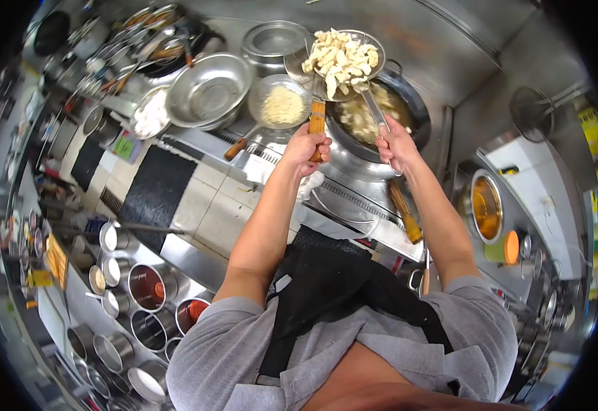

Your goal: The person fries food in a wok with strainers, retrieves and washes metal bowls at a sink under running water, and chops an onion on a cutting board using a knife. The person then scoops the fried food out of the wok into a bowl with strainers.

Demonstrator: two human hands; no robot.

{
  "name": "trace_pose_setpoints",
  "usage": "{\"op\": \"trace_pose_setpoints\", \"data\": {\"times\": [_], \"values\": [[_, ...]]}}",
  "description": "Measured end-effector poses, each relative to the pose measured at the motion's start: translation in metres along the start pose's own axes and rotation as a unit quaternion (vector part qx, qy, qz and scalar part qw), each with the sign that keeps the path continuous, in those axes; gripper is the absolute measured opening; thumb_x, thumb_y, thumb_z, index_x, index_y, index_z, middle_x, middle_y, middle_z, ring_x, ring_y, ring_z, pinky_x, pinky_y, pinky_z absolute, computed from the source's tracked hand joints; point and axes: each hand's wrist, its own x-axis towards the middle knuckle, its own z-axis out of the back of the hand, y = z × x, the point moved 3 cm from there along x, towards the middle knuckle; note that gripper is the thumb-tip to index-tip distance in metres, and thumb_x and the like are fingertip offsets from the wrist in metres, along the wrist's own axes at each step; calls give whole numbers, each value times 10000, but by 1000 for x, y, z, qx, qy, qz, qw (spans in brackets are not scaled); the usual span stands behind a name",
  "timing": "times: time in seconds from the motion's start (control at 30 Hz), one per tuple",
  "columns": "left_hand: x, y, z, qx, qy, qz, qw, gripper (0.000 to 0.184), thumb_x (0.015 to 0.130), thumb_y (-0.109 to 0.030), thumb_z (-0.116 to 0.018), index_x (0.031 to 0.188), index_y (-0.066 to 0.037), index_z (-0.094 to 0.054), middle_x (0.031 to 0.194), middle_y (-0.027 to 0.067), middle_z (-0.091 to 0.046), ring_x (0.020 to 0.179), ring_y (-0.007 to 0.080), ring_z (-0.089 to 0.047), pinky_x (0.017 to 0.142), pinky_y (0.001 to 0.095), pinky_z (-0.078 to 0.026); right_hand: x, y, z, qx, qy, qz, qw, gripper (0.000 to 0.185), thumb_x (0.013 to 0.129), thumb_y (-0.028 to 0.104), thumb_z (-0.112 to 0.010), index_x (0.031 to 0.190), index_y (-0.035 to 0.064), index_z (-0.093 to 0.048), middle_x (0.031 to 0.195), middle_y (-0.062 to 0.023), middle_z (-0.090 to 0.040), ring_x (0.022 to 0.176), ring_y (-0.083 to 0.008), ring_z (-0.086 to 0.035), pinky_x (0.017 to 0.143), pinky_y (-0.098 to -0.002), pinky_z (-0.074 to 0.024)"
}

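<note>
My left hand (pixel 307 147) is wrapped round the wooden handle (pixel 318 118) of a strainer, whose bowl is partly hidden behind another skimmer. My right hand (pixel 396 145) grips the metal handle of that skimmer (pixel 382 56), which is heaped with pale, strip-like food pieces (pixel 343 60). Both tools are held over the left rim of a large wok (pixel 418 113). More pale pieces (pixel 362 123) lie in the liquid in the wok. What the pieces are, I cannot tell.
Left of the wok are a strainer of pale yellow bits (pixel 282 106), a big metal bowl (pixel 210 89) and a bowl of white stuff (pixel 151 115). A brush-like wooden tool (pixel 405 211) lies at the stove's front. A pot of orange liquid (pixel 485 207) stands right.
</note>
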Motion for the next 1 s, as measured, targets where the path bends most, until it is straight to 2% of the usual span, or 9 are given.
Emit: {"op": "trace_pose_setpoints", "data": {"times": [0.33, 0.43, 0.5, 0.53, 0.63, 0.8, 0.9, 0.97, 1.0], "values": [[-68, -127, 125, 77, -143, -161, 974, 360, 836, 92, -483, 1145, -69, -394, 714, 57, -442, 524, 125, -431, 404, 290, -367, 104, -18, -206, 48, 179, -18, 983, 617, 1028, 136, -445, 1546, 208, -117, 645, -21, -430, 447, -105, -332, 427, -286, -335], [-73, -142, 196, 320, -344, -154, 869, 501, 858, 34, -468, 1325, -119, -371, 777, 107, -532, 515, 173, -493, 433, 319, -425, 121, -41, -248, -32, 163, -26, 986, 639, 1019, 115, -441, 1558, 222, -113, 645, -26, -450, 464, -107, -362, 411, -286, -341], [-72, -148, 232, 567, -449, -128, 678, 771, 797, 8, -518, 1501, -125, -233, 995, 270, -656, 900, 389, -673, 779, 471, -536, 135, -59, -267, -174, 127, 34, 976, 603, 1009, 94, -428, 1551, 206, -190, 658, -35, -467, 459, -110, -370, 396, -299, -355], [-73, -148, 239, 572, -466, -45, 674, 824, 791, -24, -534, 1526, -149, -182, 1176, 307, -616, 1132, 408, -604, 960, 467, -467, 140, -64, -267, -174, 126, 31, 976, 603, 1009, 94, -428, 1551, 206, -190, 658, -35, -467, 459, -110, -370, 396, -299, -355], [-73, -143, 242, 627, -487, -42, 606, 841, 795, -26, -549, 1529, -163, -162, 1127, 298, -638, 1082, 405, -629, 929, 476, -485, 151, -69, -264, -532, 38, 101, 840, 728, 881, 47, -498, 1536, 231, -239, 1194, -254, -626, 1134, -393, -606, 964, -449, -472], [-70, -127, 237, 646, -488, -56, 585, 852, 814, -8, -544, 1537, -179, -127, 1113, 280, -609, 1045, 439, -617, 903, 514, -483, 154, -66, -245, -507, -2, 88, 857, 735, 879, 57, -503, 1537, 252, -240, 1207, -260, -616, 1124, -405, -605, 956, -465, -474], [-69, -119, 218, 641, -507, -78, 571, 842, 824, 2, -527, 1539, -205, -132, 1130, 274, -573, 1033, 460, -607, 897, 524, -479, 159, -54, -225, -442, 10, 168, 881, 684, 941, 72, -473, 1549, 242, -209, 990, -210, -672, 881, -353, -671, 771, -448, -534], [-67, -118, 208, 639, -514, -113, 562, 840, 830, 6, -506, 1543, -234, -133, 1144, 279, -560, 1028, 468, -606, 900, 519, -477, 146, -47, -204, -169, 112, 49, 978, 635, 990, 69, -438, 1556, 232, -199, 741, -108, -587, 582, -208, -554, 526, -364, -477], [-67, -118, 202, 642, -509, -127, 559, 830, 840, -1, -492, 1547, -246, -132, 1147, 281, -557, 1026, 470, -606, 897, 523, -477, 124, -37, -192, -101, 104, 41, 989, 627, 995, 27, -427, 1552, 224, -218, 639, -26, -444, 491, -105, -368, 425, -283, -352]]}}
